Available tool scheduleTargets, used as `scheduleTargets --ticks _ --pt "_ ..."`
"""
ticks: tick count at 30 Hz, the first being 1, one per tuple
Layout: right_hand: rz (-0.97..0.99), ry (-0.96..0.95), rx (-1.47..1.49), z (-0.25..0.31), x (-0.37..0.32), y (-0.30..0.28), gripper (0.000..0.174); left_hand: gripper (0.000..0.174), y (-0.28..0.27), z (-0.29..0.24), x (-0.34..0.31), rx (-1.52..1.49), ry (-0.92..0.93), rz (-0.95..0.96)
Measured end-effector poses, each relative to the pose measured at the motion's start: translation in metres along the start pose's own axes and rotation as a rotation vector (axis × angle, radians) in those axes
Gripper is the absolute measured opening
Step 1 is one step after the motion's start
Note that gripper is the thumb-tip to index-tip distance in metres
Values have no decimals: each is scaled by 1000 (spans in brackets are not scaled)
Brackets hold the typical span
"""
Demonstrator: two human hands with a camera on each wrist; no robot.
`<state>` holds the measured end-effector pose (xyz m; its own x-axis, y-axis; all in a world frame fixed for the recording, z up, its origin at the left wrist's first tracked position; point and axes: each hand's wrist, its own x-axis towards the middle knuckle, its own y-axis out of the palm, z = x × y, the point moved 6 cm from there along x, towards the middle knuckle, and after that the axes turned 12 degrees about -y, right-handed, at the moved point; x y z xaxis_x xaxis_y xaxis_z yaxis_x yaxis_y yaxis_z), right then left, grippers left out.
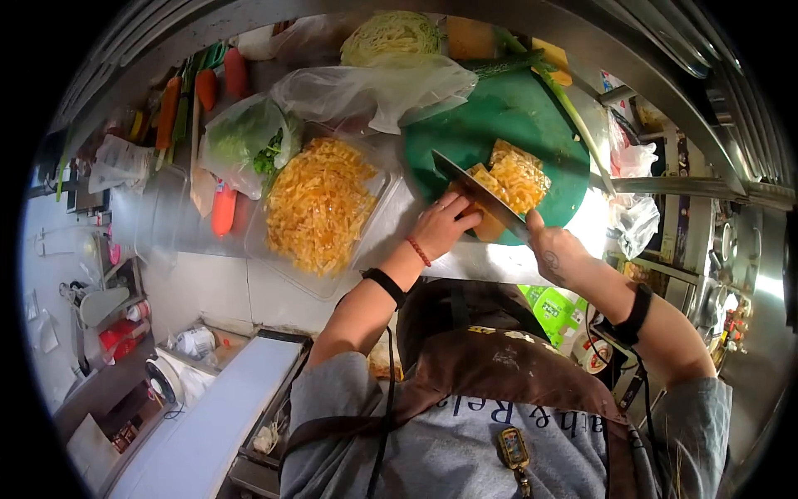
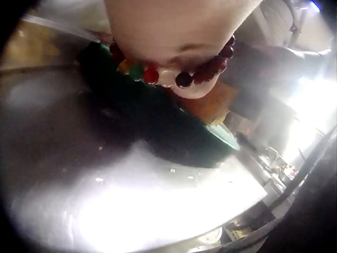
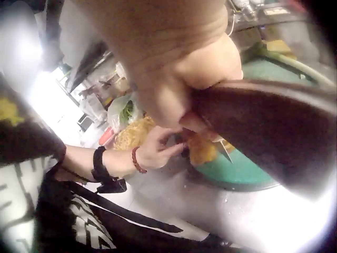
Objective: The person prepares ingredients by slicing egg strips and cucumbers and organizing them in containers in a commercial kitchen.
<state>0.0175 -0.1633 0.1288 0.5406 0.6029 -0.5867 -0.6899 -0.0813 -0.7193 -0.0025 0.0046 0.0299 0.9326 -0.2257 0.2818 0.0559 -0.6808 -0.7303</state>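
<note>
My right hand (image 1: 560,251) grips the handle of a kitchen knife (image 1: 480,189), whose long blade lies slantwise over the green round cutting board (image 1: 453,125). In the right wrist view, the dark handle (image 3: 258,116) fills the foreground. My left hand (image 1: 446,226), with a beaded bracelet, holds a yellow-orange block of food (image 1: 492,228) at the board's near edge, fingers bent against it close to the blade. Beyond the blade lie cut yellow strips (image 1: 522,179). The left wrist view shows mainly the wrist and bracelet; the left fingers are hidden there.
A tray heaped with yellow shreds (image 1: 320,204) stands left of the board. Behind it are bagged greens (image 1: 245,141), a plastic bag (image 1: 374,91) and a cut cabbage (image 1: 391,37). A cucumber (image 1: 503,65) and a green onion (image 1: 573,112) lie at the board's far side. Carrots (image 1: 223,208) lie farther left.
</note>
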Motion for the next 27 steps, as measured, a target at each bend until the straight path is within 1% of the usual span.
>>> scheduleTargets --ticks 3,5,6,9,11,12,13,14,16,17,18,20,21,22,24,26,27 --pt "-71 23 68 -8 15 18 25 21 9 8 0 -7 1 88" --pt "-112 49 144 -15 25 39 24 23 6 13 -3 -30 20 33" --pt "-136 44 122 -15 29 45 24 23 1 11 -4 -45 28 12" --pt "-249 -19 114 -23 26 49 28 24 -9 -2 -5 108 92 -59" --pt "-320 -95 118 -38 27 34 31 24 -1 -6 6 124 113 -28" --pt "-316 -102 105 -49 28 27 38 24 2 -8 9 132 117 -8" --pt "-303 -75 90 -54 25 17 39 24 1 -14 18 132 125 29" --pt "-289 -49 79 -56 19 8 41 24 3 -15 22 128 103 10" --pt "-318 -28 85 -61 10 -2 41 24 10 -16 28 111 71 -30" --pt "-318 -16 85 -61 5 -7 41 24 12 -16 23 92 43 -8" --pt "-319 -6 85 -59 1 -13 41 26 7 -19 20 119 62 -20" --pt "-301 -8 108 -48 -10 -20 35 30 -6 -21 12 171 90 -44" --pt "-282 -3 112 -43 -14 -20 33 32 -7 -18 11 158 90 -1" --pt "-263 3 116 -38 -18 -19 31 31 -5 -14 10 119 71 7" --pt "-270 -51 59 -26 -26 -17 25 27 2 -5 13 38 34 20" --pt "-267 -93 31 -18 -31 -12 21 24 6 -1 15 42 8 59" --pt "-235 -91 -8 -17 -31 -8 21 23 7 -1 15 40 -9 82"
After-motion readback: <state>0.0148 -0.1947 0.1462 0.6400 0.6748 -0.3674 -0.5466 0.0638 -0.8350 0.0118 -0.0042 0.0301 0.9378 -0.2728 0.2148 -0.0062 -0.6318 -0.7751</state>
